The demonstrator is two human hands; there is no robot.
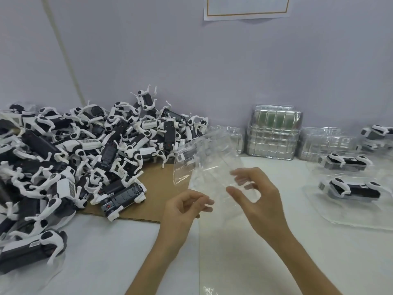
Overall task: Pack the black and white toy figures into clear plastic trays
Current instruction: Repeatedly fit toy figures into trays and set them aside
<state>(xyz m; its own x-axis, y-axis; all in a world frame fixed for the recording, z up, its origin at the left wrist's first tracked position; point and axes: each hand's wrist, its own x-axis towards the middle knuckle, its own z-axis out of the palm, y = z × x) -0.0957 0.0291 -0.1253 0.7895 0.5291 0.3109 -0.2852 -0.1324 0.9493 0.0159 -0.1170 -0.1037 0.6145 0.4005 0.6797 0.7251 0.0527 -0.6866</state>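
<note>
Both raised: left hand (pixel 182 210) and right hand (pixel 260 202) each pinched clear moulded plastic tray (pixel 209 158), thumb against curled fingers. Tray's edges blurred, indistinct.

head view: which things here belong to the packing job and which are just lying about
Job: clear tray held in left hand and right hand; pile of toy figures; stacked empty trays; packed trays.
Lying about: cardboard sheet; paper notice on the wall.
</note>
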